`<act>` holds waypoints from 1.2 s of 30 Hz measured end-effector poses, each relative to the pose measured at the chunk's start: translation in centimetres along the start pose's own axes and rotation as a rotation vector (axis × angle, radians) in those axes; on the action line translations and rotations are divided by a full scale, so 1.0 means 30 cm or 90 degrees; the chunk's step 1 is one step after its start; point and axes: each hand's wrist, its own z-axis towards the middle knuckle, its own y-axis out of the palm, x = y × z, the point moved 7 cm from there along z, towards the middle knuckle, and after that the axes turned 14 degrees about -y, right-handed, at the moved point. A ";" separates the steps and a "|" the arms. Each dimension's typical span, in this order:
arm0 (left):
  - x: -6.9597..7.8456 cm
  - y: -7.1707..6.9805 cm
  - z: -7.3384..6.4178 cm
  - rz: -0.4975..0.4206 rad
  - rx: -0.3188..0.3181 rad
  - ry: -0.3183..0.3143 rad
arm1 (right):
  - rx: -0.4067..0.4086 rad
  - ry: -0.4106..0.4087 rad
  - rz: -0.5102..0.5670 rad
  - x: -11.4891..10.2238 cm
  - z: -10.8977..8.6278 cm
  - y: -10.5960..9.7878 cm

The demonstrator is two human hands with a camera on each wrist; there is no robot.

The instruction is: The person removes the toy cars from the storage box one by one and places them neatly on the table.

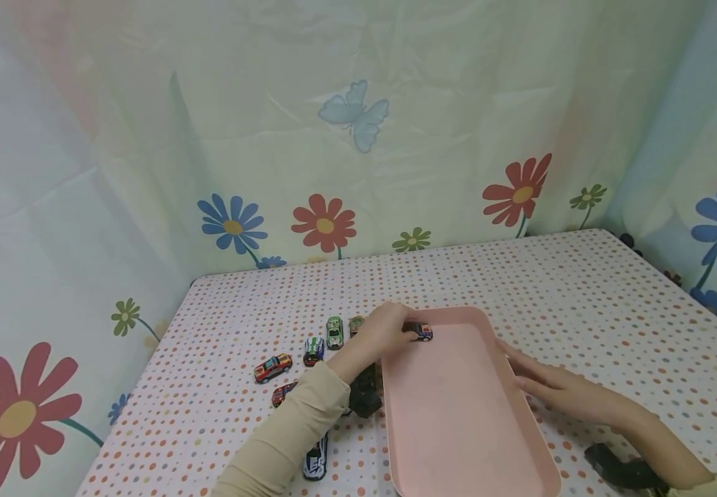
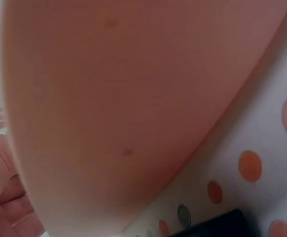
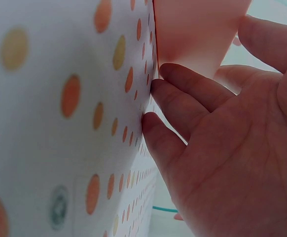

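In the head view, a shallow pink tray [image 1: 457, 407] lies on the dotted tablecloth. My left hand [image 1: 389, 328] reaches over its far left corner, pinching a small dark toy car [image 1: 421, 332] just inside the rim. Part of that car is hidden by the fingers. Against the tray's right wall rests my right hand [image 1: 557, 386], its fingers extended. In the right wrist view the fingers [image 3: 183, 98] stand beside the tray wall [image 3: 197, 34], near the cloth. The left wrist view is mostly filled by the tray's blurred side [image 2: 133, 98], with the left palm [image 2: 0, 187] at its edge.
Left of the tray stand several more toy cars, among them a green one [image 1: 335, 333], a blue-green one [image 1: 314, 351], a red-yellow one [image 1: 272, 368] and a white-black one [image 1: 316, 461]. A flowered curtain [image 1: 358, 179] hangs behind the table.
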 end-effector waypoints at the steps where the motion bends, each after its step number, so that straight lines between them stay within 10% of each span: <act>1: 0.002 0.005 0.001 0.014 -0.001 0.001 | 0.000 0.001 0.003 0.001 0.000 0.000; 10: 0.025 0.046 0.007 0.087 0.012 0.016 | -0.009 0.008 0.018 0.011 -0.012 -0.004; 36: -0.009 0.054 0.025 0.016 -0.001 0.017 | -0.004 0.012 0.014 0.021 0.006 0.000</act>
